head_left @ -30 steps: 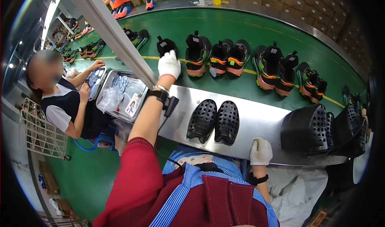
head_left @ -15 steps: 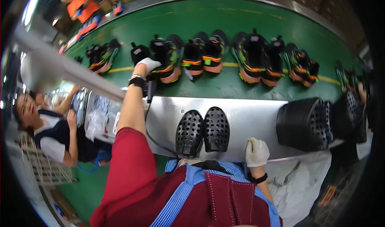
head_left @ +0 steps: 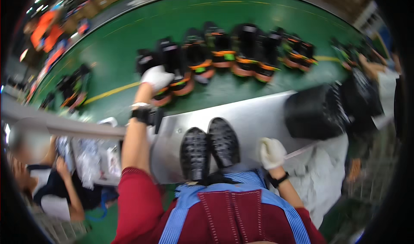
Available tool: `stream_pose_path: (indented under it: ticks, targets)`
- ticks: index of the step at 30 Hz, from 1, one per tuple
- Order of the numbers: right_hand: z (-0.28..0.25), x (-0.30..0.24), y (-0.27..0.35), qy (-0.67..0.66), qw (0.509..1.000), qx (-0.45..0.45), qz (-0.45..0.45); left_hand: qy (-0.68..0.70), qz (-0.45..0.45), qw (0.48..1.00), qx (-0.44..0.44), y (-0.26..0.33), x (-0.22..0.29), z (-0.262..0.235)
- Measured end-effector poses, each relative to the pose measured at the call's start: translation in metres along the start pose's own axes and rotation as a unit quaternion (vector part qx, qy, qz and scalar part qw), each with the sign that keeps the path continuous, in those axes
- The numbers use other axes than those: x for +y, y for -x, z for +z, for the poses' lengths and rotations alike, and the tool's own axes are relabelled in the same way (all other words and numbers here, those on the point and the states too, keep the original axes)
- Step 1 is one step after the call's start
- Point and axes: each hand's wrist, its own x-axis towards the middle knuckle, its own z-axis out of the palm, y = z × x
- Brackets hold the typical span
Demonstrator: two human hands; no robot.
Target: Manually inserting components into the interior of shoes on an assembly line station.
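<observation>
My left hand (head_left: 158,77), in a white glove, reaches over the green belt. Its fingers are curled over a black sneaker (head_left: 147,59) with an orange and pink sole, at the left end of a close row of similar shoes. Beside that shoe stands another black sneaker (head_left: 172,63). My right hand (head_left: 272,152), also gloved in white, is closed in a fist over the near edge of the metal bench (head_left: 258,114), with nothing visible in it. Between my arms lie two black shoe-shaped forms with holes (head_left: 195,151), side by side on the bench.
Large black blocks with perforated tops (head_left: 312,112) stand at the bench's right end. Further sneakers (head_left: 74,86) lie on the belt (head_left: 129,37) at left. A grey rail (head_left: 64,123) crosses at left, near a seated person (head_left: 47,188). Another person's arm (head_left: 371,65) shows at far right.
The whole view has turned, so the belt and bench now slant. My left hand stays at the same sneaker. The fist of my right hand remains by the bench edge.
</observation>
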Motion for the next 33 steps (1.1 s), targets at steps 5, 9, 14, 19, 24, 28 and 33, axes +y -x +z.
stream_pose_path:
  ticks: [5, 9, 14, 19, 24, 28, 33]
  targets:
    - [-0.024, -0.003, -0.017, -0.059, 0.994, -0.070, 0.051, -0.123, 0.014, 0.992, 0.032, 0.008, -0.015, -0.021]
    - [-0.125, -0.033, -0.024, -0.067, 0.992, 0.081, 0.071, -0.066, 0.065, 0.970, 0.223, 0.048, 0.007, -0.012]
    - [-0.221, 0.014, -0.052, 0.093, 0.967, 0.227, 0.064, -0.116, 0.094, 0.977, 0.153, 0.071, 0.016, 0.013]
    - [-0.244, 0.094, -0.080, 0.174, 0.984, 0.025, 0.023, -0.077, 0.090, 0.988, 0.096, 0.054, 0.007, 0.017]
    - [-0.238, 0.134, -0.097, 0.096, 0.994, -0.052, -0.006, -0.018, 0.066, 0.994, 0.089, 0.047, -0.003, 0.031]
    - [-0.248, 0.156, -0.101, 0.131, 0.986, -0.078, -0.070, -0.023, 0.107, 0.991, 0.077, 0.052, 0.012, 0.023]
    - [-0.270, 0.177, -0.108, 0.049, 0.994, -0.092, -0.042, 0.008, 0.121, 0.987, 0.108, 0.052, 0.014, 0.032]
